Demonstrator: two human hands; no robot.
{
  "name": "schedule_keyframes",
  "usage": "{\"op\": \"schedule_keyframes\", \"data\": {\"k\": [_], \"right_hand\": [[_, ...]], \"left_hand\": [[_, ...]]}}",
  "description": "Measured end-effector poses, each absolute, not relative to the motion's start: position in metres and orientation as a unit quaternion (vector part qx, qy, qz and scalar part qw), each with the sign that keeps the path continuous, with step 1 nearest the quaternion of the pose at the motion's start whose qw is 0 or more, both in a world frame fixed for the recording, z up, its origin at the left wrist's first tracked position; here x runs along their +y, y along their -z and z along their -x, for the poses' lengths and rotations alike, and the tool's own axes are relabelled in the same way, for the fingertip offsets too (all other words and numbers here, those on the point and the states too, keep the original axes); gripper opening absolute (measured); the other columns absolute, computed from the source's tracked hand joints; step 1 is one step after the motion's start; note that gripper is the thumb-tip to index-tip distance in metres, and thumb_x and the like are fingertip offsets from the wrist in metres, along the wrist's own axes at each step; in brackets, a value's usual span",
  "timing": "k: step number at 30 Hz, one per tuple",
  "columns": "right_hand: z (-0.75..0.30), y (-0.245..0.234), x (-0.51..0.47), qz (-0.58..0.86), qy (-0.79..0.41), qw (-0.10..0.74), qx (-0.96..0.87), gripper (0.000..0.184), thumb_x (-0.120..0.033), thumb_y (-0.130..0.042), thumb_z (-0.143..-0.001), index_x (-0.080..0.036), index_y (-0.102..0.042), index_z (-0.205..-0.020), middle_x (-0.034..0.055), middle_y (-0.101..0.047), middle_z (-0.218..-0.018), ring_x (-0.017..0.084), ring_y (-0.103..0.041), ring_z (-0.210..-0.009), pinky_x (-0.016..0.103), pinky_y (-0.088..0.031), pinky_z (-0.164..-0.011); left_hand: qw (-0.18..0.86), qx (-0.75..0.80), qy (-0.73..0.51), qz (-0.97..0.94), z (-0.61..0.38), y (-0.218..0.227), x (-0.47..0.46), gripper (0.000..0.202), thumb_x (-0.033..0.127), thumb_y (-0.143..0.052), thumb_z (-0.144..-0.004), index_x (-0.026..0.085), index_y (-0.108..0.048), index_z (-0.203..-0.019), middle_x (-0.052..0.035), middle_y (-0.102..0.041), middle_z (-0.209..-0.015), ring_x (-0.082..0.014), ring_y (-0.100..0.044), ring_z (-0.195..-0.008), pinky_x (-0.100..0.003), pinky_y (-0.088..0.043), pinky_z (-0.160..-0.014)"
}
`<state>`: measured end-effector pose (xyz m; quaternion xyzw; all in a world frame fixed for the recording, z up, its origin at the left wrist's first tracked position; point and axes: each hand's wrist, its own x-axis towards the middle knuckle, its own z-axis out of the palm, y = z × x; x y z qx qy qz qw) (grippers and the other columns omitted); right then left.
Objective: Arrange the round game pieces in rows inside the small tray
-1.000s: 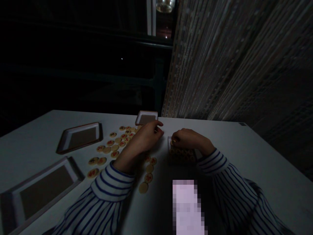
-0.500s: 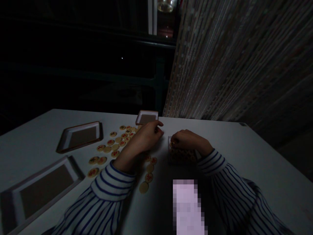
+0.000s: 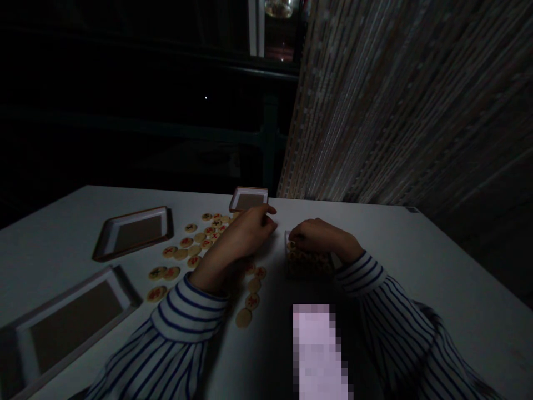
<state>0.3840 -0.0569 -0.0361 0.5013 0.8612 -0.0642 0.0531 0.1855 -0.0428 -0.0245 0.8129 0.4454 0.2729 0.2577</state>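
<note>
Round wooden Chinese chess pieces point(image 3: 206, 244) lie scattered on the white table, some with red or dark characters and some blank on top. My left hand point(image 3: 253, 230) hovers over the right side of this spread, thumb and index finger apart, with nothing visible in it; its other fingers are mostly hidden. At a small box point(image 3: 288, 270) filled with more such pieces, my right hand point(image 3: 317, 235) reaches over the far left corner. Its fingers are bent down together at a Chinese chess piece point(image 3: 291, 244); the fingertips are partly hidden and dim.
Three shallow framed trays stand on the table point(image 3: 375, 239): one at the near left point(image 3: 109, 270), one farther back point(image 3: 160, 211), and a small one point(image 3: 266, 191) at the far edge. A blurred bright pinkish rectangle point(image 3: 318, 350) is near me. A string curtain point(image 3: 353, 111) hangs behind.
My right hand has shifted slightly at the box, and more of the pieces inside shows. The left hand has hardly moved; the whole view has drifted a little.
</note>
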Motion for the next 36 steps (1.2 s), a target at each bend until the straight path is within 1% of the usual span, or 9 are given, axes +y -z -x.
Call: {"op": "schedule_keyframes", "data": {"k": [3,7,16,24,31,36], "right_hand": [[-0.3843,0.0386,-0.0564,-0.490,0.070,0.053,0.867,0.030,-0.022,-0.047,-0.078,-0.025,-0.064,-0.103,0.0044,-0.067,-0.103,0.020,-0.060,-0.092,0.028,-0.039,-0.073],[-0.3850,0.0407,-0.0555,-0.483,0.067,0.052,0.872,0.030,-0.022,-0.047,-0.078,-0.025,-0.064,-0.102,0.0044,-0.067,-0.102,0.021,-0.060,-0.092,0.029,-0.040,-0.075],[-0.3845,0.0400,-0.0551,-0.490,0.072,0.058,0.867,0.027,-0.022,-0.047,-0.077,-0.023,-0.065,-0.097,0.0054,-0.067,-0.098,0.021,-0.061,-0.089,0.029,-0.040,-0.073],[-0.3819,0.0357,-0.0569,-0.499,0.079,0.080,0.859,0.029,-0.021,-0.047,-0.077,-0.025,-0.065,-0.099,0.0045,-0.067,-0.100,0.020,-0.061,-0.090,0.028,-0.041,-0.074],[-0.3823,0.0376,-0.0577,-0.496,0.066,0.070,0.863,0.029,-0.022,-0.046,-0.077,-0.025,-0.066,-0.099,0.0039,-0.067,-0.099,0.021,-0.061,-0.090,0.029,-0.041,-0.073],[-0.3825,0.0384,-0.0572,-0.494,0.062,0.074,0.864,0.030,-0.020,-0.047,-0.077,-0.026,-0.065,-0.099,0.0038,-0.067,-0.100,0.020,-0.061,-0.090,0.029,-0.041,-0.074]], "left_hand": [[0.253,0.442,-0.273,-0.816,-0.1855,0.0239,-0.0429,0.036,0.030,-0.051,-0.075,0.016,-0.057,-0.108,-0.0077,-0.067,-0.088,-0.0200,-0.061,-0.082,-0.029,-0.044,-0.070],[0.253,0.442,-0.270,-0.817,-0.1856,0.0238,-0.0429,0.036,0.029,-0.051,-0.075,0.016,-0.057,-0.108,-0.0074,-0.067,-0.087,-0.0196,-0.062,-0.081,-0.028,-0.044,-0.069],[0.262,0.456,-0.255,-0.812,-0.1859,0.0249,-0.0425,0.037,0.030,-0.051,-0.076,0.017,-0.056,-0.110,-0.0072,-0.067,-0.088,-0.0200,-0.062,-0.083,-0.029,-0.044,-0.070],[0.245,0.461,-0.242,-0.818,-0.1861,0.0225,-0.0439,0.036,0.028,-0.049,-0.077,0.016,-0.055,-0.111,-0.0067,-0.068,-0.091,-0.0193,-0.062,-0.086,-0.028,-0.045,-0.072],[0.228,0.452,-0.245,-0.827,-0.1856,0.0229,-0.0444,0.036,0.030,-0.049,-0.077,0.016,-0.056,-0.109,-0.0069,-0.068,-0.090,-0.0195,-0.062,-0.086,-0.028,-0.045,-0.072],[0.219,0.451,-0.246,-0.830,-0.1849,0.0239,-0.0435,0.035,0.031,-0.048,-0.077,0.016,-0.057,-0.108,-0.0070,-0.068,-0.090,-0.0196,-0.062,-0.083,-0.028,-0.045,-0.071]]}}
